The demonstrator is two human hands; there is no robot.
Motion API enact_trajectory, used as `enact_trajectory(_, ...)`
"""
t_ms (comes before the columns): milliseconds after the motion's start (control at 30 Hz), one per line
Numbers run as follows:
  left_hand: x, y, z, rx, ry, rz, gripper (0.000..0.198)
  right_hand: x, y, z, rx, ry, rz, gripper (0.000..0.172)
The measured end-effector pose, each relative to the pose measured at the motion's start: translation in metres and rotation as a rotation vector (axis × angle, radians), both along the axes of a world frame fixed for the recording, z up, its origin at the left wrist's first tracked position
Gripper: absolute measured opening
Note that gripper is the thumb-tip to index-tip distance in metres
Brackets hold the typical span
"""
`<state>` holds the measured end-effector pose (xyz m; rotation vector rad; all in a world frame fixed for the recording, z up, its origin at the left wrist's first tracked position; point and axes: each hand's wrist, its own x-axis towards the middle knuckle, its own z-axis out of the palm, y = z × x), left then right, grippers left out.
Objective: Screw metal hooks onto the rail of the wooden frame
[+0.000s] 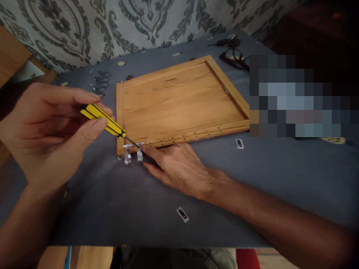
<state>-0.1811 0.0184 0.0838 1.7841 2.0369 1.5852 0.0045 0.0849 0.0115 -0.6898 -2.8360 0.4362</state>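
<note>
At the far left, a piece of wooden furniture (14,61) stands beside a patterned wall (148,18). In front of it, the person's left hand (53,130) is raised above a dark blue-grey counter (117,213), thumb and fingers closed around the yellow and black handle of a screwdriver (113,126). Behind that hand, dark looped items (101,83) lie in a small cluster on the counter. The screwdriver slants down to the right, its tip at a silver double hook (128,155) on the near left corner of a wooden panel (174,101). The hook's two prongs curve out past the panel's near edge. The panel lies flat mid-counter, with a raised rim and small dark dots (173,138) along its near side.

Just right of the hook, the right hand (182,166) reaches in from the right, fingers bent at the panel's near edge, index fingertip next to the screwdriver tip. Whether it pinches anything cannot be told. Below it lies a white "OBEY" label (183,215). At the back right rest dark, tangled-looking objects (232,56); further right, a pixelated block (297,97) hides part of the scene.
</note>
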Motion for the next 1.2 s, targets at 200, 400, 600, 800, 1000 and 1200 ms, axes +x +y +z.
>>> enact_trajectory(200, 0.001, 0.003, 0.0, 0.024, 0.004, -0.054, 0.032, 0.0, 0.001, -0.003, 0.001, 0.036, 0.0, 0.037)
enact_trajectory(400, 0.001, 0.001, -0.001, 0.001, 0.036, -0.011, 0.032, 0.0, 0.0, -0.001, -0.011, 0.017, -0.003, 0.039)
enact_trajectory(600, -0.005, 0.004, -0.004, 0.066, 0.033, -0.073, 0.043, 0.001, 0.0, -0.004, -0.001, 0.043, 0.009, 0.038)
enact_trajectory(800, -0.001, 0.001, 0.0, 0.013, 0.034, -0.034, 0.034, 0.001, 0.001, -0.002, -0.025, 0.054, 0.014, 0.035)
enact_trajectory(1000, 0.01, 0.0, 0.008, -0.05, 0.014, -0.049, 0.025, 0.0, 0.0, 0.003, -0.056, -0.007, -0.004, 0.035)
enact_trajectory(1200, 0.007, 0.0, 0.001, -0.037, 0.055, -0.018, 0.022, 0.001, 0.001, 0.002, -0.029, -0.006, -0.01, 0.033)
